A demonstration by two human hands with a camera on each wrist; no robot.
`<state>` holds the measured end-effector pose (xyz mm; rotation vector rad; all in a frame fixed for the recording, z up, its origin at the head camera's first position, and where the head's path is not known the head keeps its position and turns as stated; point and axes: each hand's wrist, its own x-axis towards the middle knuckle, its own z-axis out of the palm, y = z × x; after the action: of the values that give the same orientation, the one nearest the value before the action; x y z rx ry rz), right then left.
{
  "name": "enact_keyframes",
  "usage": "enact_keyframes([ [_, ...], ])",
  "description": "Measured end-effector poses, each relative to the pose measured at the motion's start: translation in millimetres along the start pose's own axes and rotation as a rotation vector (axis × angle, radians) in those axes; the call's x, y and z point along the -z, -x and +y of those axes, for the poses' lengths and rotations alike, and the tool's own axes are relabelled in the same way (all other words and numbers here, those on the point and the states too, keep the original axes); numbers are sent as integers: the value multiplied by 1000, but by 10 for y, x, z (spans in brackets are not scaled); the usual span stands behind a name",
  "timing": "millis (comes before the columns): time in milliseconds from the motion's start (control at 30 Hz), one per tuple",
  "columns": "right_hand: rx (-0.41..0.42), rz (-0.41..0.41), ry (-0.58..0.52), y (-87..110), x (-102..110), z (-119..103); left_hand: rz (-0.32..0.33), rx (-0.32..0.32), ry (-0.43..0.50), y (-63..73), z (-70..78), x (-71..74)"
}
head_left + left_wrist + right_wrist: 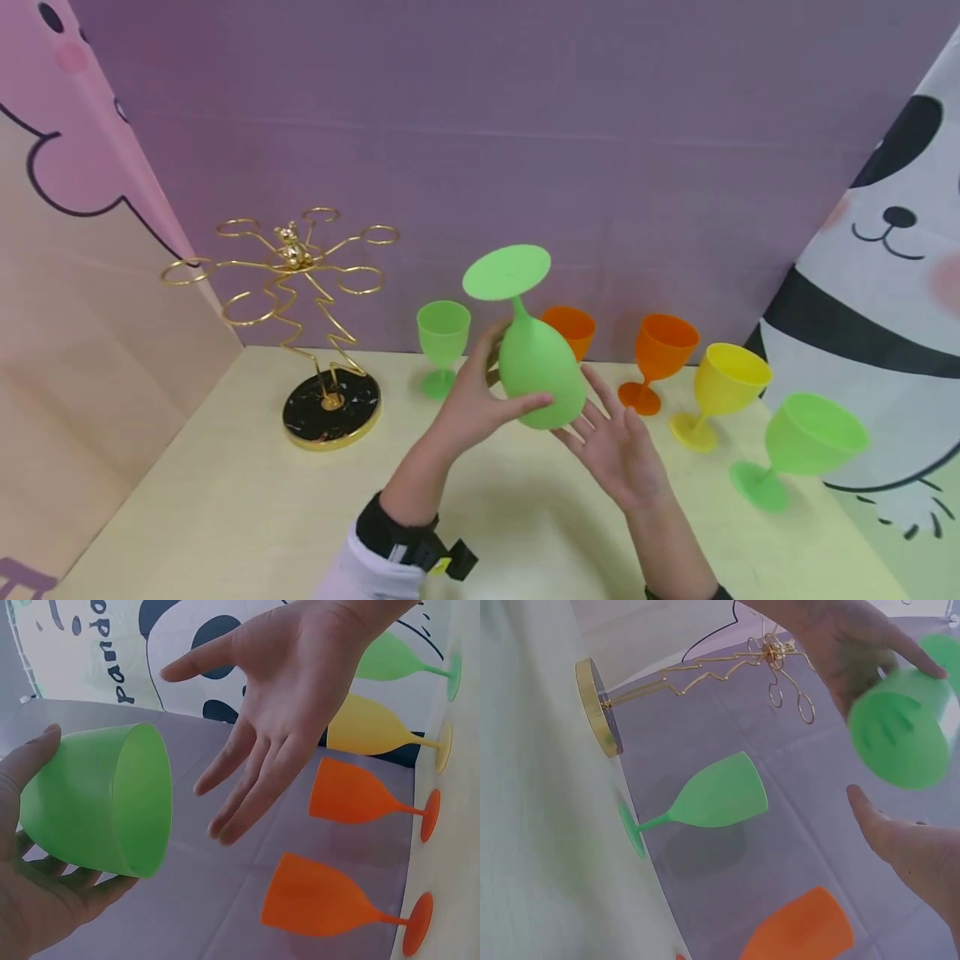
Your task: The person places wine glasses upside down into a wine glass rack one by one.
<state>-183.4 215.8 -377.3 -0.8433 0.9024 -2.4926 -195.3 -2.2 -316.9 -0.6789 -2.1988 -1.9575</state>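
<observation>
A green plastic goblet (542, 375) is held upside down above the table, its round foot uppermost. My left hand (480, 392) grips its bowl, thumb across the near side and fingers behind. In the left wrist view the bowl's open rim faces my right hand (289, 697). That hand has its palm turned up and fingers extended beside the bowl; a gap shows between them in both wrist views. Behind and left of the held goblet stands another green goblet (443, 337) on its foot.
A gold wire glass rack (298, 262) with looped arms and a black round base (307, 417) stands at the left. Along the back right stand two orange goblets (666, 346), a yellow goblet (729, 382) and a green goblet (813, 437). A purple cloth backdrop (495, 167) closes off the back.
</observation>
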Motion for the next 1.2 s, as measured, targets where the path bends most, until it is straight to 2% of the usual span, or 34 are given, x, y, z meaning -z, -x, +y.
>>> enact_keyframes([
  [300, 54, -98, -35, 27, 101, -74, 133, 38, -91, 125, 9, 342],
  [500, 64, -86, -74, 28, 140, -143, 195, 57, -116, 257, -6, 639],
  [633, 75, -91, -91, 54, 156, -212, 226, 33, -202, 380, 12, 820],
  [867, 120, 15, -34, 158, 170, -433, 293, -35, -331, 674, 156, 1108],
  [967, 142, 50, -47, 250, 189, -536, 327, -71, -373, 811, 212, 1210],
  [1100, 190, 103, -5, 364, 193, -713, 348, -83, -410, 961, 233, 1320],
  [1167, 240, 127, 107, 416, 180, -824, 352, -66, -427, 1032, 221, 1366],
  [1200, 268, 156, 199, 446, 161, -882, 359, -52, -445, 1069, 217, 1388],
])
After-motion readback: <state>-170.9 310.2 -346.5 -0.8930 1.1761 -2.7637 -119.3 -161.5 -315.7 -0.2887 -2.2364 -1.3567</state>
